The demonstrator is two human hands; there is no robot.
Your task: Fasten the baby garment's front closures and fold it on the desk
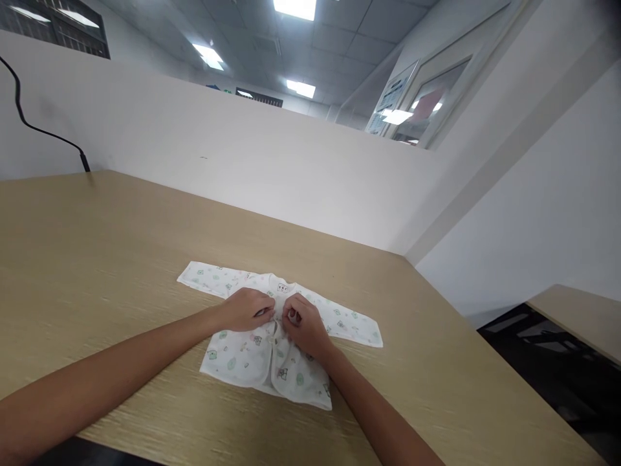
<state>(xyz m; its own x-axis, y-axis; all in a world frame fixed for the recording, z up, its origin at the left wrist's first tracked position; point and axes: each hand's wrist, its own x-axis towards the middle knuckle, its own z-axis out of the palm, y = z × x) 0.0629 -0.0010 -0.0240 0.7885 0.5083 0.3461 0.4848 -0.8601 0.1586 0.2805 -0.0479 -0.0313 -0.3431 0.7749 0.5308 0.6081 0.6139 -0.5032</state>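
A small white baby shirt (pixel 242 356) with green and grey printed figures lies spread on the wooden table, both sleeves stretched out sideways. Its front is parted below the chest, and a label shows inside the neckline. My left hand (pixel 249 309) is closed, pinching the left front edge just under the neck. Beside it, my right hand (pixel 305 323) has its fingers curled in a pinch at the opposite front edge. A narrow gap separates the two hands. Whatever fastening lies under the fingertips is hidden.
The light wooden tabletop (pixel 121 239) runs back to a low white partition (pixel 272 168). A black cable (pixel 48 134) hangs down at the far left. On the right stand a white wall (pixel 528 213) and another wooden surface (pixel 577 317) with a dark space below it.
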